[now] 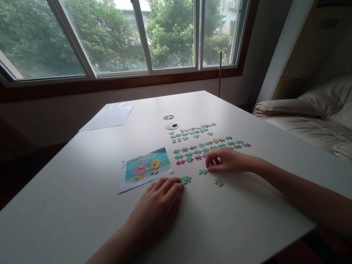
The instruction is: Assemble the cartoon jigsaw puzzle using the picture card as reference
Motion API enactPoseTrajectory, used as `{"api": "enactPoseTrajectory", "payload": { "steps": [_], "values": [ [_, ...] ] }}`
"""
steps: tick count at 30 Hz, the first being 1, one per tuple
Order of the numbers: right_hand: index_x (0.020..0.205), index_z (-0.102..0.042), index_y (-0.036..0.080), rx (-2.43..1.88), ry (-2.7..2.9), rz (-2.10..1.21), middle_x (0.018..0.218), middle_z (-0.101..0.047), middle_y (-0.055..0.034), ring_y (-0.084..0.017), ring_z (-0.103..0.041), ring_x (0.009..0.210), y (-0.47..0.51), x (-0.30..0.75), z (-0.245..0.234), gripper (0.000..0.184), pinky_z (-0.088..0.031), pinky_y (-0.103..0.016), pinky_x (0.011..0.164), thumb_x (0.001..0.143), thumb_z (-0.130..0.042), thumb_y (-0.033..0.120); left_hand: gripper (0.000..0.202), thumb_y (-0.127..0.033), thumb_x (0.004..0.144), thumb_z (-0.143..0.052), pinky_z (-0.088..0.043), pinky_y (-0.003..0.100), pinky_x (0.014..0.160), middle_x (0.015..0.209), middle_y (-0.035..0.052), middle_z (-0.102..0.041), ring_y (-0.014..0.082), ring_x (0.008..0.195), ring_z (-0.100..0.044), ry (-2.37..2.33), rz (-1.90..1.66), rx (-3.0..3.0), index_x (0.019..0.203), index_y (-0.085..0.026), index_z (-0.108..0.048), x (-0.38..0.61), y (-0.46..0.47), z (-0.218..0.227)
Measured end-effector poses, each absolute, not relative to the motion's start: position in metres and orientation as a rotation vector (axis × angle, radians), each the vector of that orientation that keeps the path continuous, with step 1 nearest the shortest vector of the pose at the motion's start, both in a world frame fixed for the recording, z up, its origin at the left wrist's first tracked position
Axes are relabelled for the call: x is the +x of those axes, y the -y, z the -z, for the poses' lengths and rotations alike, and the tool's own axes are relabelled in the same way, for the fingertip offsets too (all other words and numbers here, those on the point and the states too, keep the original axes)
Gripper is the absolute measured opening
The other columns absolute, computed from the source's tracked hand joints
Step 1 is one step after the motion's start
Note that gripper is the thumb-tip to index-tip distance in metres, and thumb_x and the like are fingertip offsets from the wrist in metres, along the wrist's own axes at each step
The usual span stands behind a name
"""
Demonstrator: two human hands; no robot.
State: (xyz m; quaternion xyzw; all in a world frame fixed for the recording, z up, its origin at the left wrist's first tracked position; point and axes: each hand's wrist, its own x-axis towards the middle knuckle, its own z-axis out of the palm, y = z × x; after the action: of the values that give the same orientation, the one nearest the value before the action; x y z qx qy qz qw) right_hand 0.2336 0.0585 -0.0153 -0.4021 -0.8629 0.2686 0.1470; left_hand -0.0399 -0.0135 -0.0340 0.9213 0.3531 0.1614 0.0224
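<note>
My left hand [163, 196] rests on the white table with its fingers together and bent. Its fingertips hold the left edge of a small group of joined green jigsaw pieces [186, 180]. To the right, my right hand [225, 160] is curled, thumb and fingers pinched at the right end of a green jigsaw piece [203, 172] lying on the table. The fingers partly cover that end. Nearer to me lies a loose green jigsaw piece [219, 182], touched by neither hand.
Behind my right hand, several rows of loose jigsaw pieces [195, 151] lie face up. A printed reference picture [145, 168] with cartoon figures lies left of them. Farther back are two round items [171, 126] and white paper [108, 117]. A sofa [321, 116] borders the table [75, 207] at right.
</note>
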Motion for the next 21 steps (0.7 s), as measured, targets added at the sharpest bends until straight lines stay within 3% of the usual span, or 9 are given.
{"api": "enactPoseTrajectory", "payload": {
  "steps": [9,17,21],
  "values": [
    [0.085,-0.067,0.016,-0.947,2.587,-0.86,0.072,-0.062,-0.0019,-0.009,-0.053,0.062,-0.046,0.223,0.006,0.014,-0.041,-0.02,0.057,0.079,-0.058,0.025,0.025,-0.017,0.09,-0.04,-0.044,0.043,0.089,0.118,0.0089,-0.055,0.0255,0.106,-0.05,-1.106,-0.489,2.864,0.111,-0.019,-0.052,-0.04,0.013,0.035],
    [0.083,-0.065,0.016,-1.175,2.445,-0.642,0.072,-0.061,-0.0014,-0.011,-0.054,0.065,-0.053,0.225,0.012,0.013,-0.039,-0.021,0.06,0.079,-0.056,0.026,0.025,-0.017,0.09,-0.04,-0.044,0.043,0.09,0.119,0.0088,-0.055,0.0253,0.107,-0.05,-1.104,-0.497,2.858,0.112,-0.019,-0.052,-0.04,0.014,0.034],
    [0.085,-0.063,0.017,-1.204,2.463,-0.649,0.075,-0.06,-0.0015,-0.011,-0.053,0.067,-0.051,0.219,0.011,0.02,-0.038,-0.021,0.059,0.076,-0.062,0.034,0.025,-0.017,0.09,-0.041,-0.044,0.042,0.09,0.119,0.0086,-0.055,0.0251,0.107,-0.049,-1.102,-0.486,2.855,0.112,-0.019,-0.052,-0.039,0.013,0.033]
  ]
}}
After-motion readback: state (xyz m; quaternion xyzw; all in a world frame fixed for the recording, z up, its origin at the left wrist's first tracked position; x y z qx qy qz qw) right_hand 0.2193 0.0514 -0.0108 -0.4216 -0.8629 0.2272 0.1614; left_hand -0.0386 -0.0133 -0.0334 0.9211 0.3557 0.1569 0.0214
